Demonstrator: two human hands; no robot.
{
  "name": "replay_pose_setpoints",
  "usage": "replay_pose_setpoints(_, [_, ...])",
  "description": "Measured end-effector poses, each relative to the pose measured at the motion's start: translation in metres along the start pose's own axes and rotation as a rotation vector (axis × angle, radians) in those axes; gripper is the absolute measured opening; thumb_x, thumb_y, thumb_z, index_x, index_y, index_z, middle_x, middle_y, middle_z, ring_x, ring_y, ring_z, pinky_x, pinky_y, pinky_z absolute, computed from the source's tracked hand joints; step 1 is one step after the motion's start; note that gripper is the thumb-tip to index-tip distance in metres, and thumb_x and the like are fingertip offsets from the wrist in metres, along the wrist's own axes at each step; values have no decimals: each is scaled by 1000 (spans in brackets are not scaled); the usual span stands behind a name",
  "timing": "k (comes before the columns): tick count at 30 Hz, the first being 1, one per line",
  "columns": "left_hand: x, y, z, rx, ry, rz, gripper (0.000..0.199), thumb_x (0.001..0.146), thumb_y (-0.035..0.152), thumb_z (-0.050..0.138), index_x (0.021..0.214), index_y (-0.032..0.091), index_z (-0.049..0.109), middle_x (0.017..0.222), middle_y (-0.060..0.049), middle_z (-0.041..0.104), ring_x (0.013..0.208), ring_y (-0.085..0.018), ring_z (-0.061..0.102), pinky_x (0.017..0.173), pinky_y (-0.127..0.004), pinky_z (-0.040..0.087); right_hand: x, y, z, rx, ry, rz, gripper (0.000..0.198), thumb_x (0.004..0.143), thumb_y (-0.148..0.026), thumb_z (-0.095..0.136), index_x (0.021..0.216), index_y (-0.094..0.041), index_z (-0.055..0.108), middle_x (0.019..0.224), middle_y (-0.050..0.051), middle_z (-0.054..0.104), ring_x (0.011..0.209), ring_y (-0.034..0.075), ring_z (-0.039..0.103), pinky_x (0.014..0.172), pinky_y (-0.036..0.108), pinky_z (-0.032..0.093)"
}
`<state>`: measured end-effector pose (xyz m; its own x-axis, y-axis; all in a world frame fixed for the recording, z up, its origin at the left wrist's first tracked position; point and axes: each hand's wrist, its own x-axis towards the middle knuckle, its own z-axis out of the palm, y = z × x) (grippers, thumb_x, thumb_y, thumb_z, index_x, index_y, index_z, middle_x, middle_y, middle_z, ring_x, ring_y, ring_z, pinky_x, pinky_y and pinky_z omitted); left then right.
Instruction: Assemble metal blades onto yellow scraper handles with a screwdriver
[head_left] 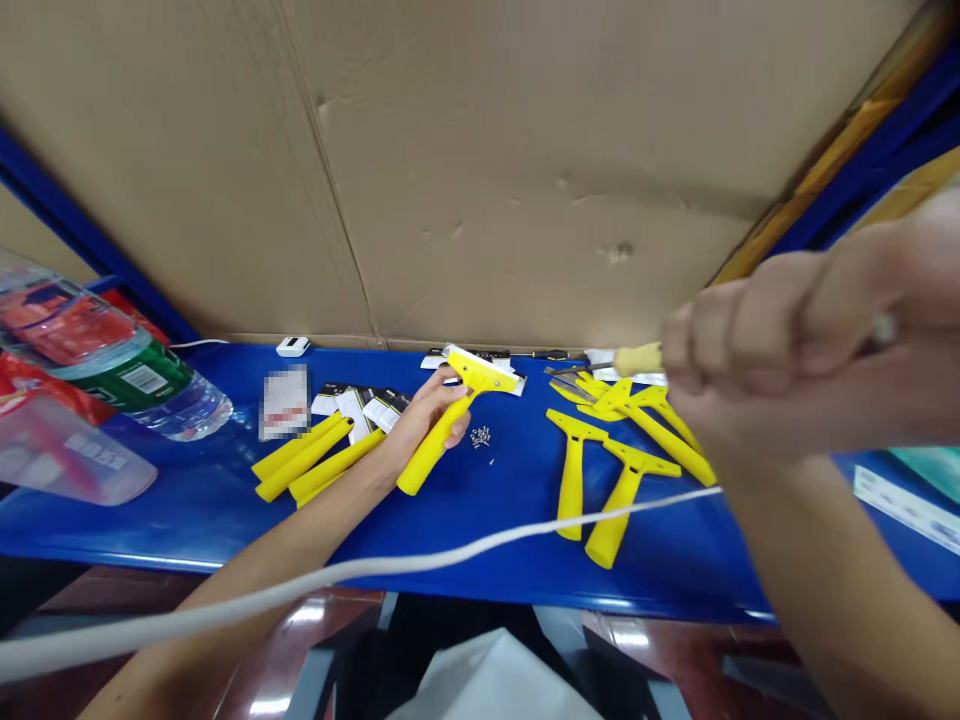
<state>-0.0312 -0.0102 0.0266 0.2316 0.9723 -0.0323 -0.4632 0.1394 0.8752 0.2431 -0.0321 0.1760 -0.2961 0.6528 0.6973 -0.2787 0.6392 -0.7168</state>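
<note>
My left hand (427,415) is wrapped round the handle of a yellow scraper (437,445), whose wide head carries a pale blade strip and screws. Raised close to the camera on the right, my right hand (795,340) is closed round a screwdriver (636,359) with a yellowish handle; its thin shaft points left. Small loose screws (480,437) lie on the blue table just right of the held scraper. Further right rest two yellow scraper heads with handles (573,480), and several more yellow scrapers (660,425) are piled behind them, partly covered by my right hand.
Yellow handles (304,460) and black-and-white packets (360,405) lie left of my left hand. A large water bottle (127,370) and a clear plastic jug (75,455) stand at the left. A white cable (480,545) crosses in front; a cardboard wall (480,180) rises behind the blue table (510,560).
</note>
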Motion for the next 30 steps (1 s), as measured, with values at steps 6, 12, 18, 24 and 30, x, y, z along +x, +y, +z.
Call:
replay_pose_setpoints(6, [-1, -3, 0, -59, -2, -9, 48, 79, 30, 85, 113, 25, 52, 84, 4, 68, 40, -7, 51, 33, -18, 33, 13, 51, 41, 204, 101, -73, 53, 97, -37, 61, 52, -24, 36, 41, -4, 33, 32, 11, 26, 34, 30, 26])
replay_pose_setpoints(12, [-6, 0, 1, -36, -7, -15, 47, 82, 33, 85, 115, 25, 53, 80, 5, 66, 43, -7, 52, 36, -18, 36, 24, 67, 42, 98, 118, -15, 56, 97, -47, 59, 53, -27, 32, 41, -4, 25, 33, 14, 21, 34, 32, 23])
replay_pose_setpoints(18, [-2, -1, 0, -57, 26, 11, 47, 81, 32, 85, 115, 25, 53, 87, 3, 69, 44, -6, 53, 35, -17, 35, 28, 68, 46, 72, 119, 4, 57, 96, -48, 60, 52, -27, 31, 41, -4, 23, 34, 13, 19, 34, 32, 23])
replay_pose_setpoints(24, [0, -1, -3, -45, 30, 14, 46, 82, 32, 83, 115, 25, 52, 85, 2, 70, 44, -8, 54, 36, -17, 38, 31, 69, 46, -113, -50, -91, 63, 107, -63, 41, 53, -29, 38, 43, -4, 17, 37, 15, 16, 38, 35, 20])
replay_pose_setpoints(30, [2, -2, -5, -57, 34, 15, 47, 81, 31, 84, 115, 24, 53, 92, 0, 72, 44, -7, 55, 36, -17, 37, 34, 76, 41, 155, 112, 9, 54, 98, -44, 61, 54, -27, 34, 43, -5, 26, 34, 12, 22, 35, 32, 23])
